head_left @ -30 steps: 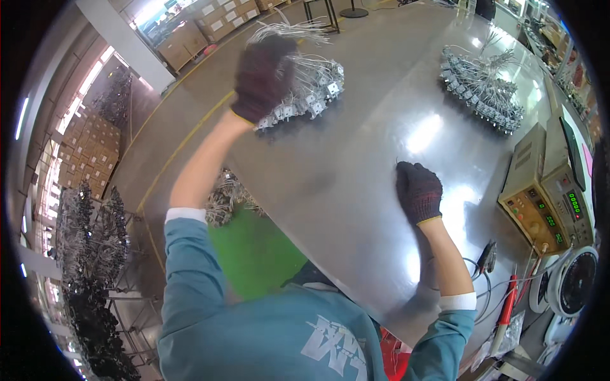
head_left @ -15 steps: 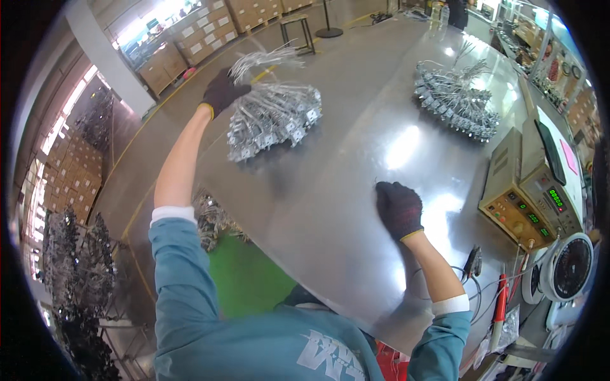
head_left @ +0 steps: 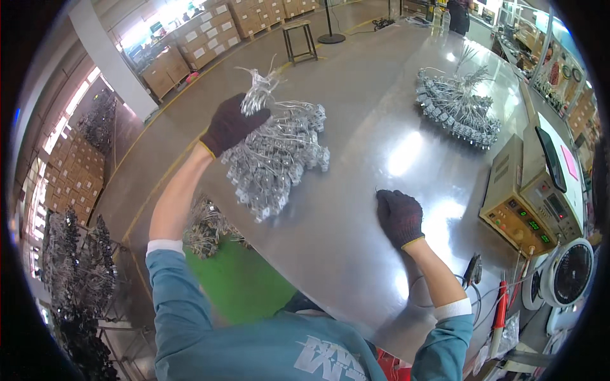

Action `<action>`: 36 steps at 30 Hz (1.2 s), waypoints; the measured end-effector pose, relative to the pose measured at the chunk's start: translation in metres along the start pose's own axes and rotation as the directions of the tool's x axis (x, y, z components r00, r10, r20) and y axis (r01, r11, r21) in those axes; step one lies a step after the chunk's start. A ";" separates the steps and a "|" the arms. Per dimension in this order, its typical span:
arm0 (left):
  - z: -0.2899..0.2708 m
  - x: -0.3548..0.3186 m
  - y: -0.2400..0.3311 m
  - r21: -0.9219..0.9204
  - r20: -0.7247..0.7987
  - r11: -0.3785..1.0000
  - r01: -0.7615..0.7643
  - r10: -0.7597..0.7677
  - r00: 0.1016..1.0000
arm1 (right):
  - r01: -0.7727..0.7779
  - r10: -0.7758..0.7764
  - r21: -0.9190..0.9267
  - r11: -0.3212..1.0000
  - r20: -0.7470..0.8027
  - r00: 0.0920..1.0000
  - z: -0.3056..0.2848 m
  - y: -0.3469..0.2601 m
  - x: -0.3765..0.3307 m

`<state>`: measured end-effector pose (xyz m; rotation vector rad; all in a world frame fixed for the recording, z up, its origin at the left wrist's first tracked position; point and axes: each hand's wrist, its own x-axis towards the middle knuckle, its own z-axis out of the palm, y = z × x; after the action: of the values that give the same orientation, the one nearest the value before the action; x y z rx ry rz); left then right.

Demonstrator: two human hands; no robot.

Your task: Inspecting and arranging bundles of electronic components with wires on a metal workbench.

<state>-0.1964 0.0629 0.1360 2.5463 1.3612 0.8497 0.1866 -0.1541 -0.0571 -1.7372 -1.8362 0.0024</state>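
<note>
My left hand, in a dark knitted glove, is closed round the thin wires of a bundle of wired silver parts. The wire ends stick up above the fist. Below it the small metallic pieces spread out in a dense cluster over the table's left edge; whether they touch the tabletop I cannot tell. My right hand, gloved alike, rests on the metal table with its fingers curled in. What it holds, if anything, is hidden. A second bundle of wired silver parts lies fanned out at the far right.
At right stand a bench instrument with green digits, a small round fan, a red-handled tool and a black clip on a cable. More wired parts sit low at left, beside the table. A stool stands beyond.
My left hand has come nearer and a little to the right with its bundle, whose parts now hang lower and spread differently. My right hand has hardly moved.
</note>
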 end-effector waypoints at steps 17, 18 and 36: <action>-0.004 -0.096 0.127 -0.227 0.104 0.956 -0.186 0.214 0.971 | -0.113 0.000 0.553 0.825 0.201 0.980 -0.042 -0.054 0.004; -0.004 -0.099 0.127 -0.303 0.095 0.919 -0.251 0.291 0.952 | -0.115 0.002 0.553 0.825 0.200 0.980 -0.053 -0.068 0.011; 0.018 -0.100 0.183 -0.512 0.211 0.823 -0.245 0.398 0.893 | 0.330 -0.317 0.550 0.767 -0.122 0.941 -0.087 -0.130 0.009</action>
<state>-0.0979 -0.1212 0.1464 2.4009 0.5388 0.6794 0.1058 -0.1987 0.0697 -0.9920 -1.8500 0.3547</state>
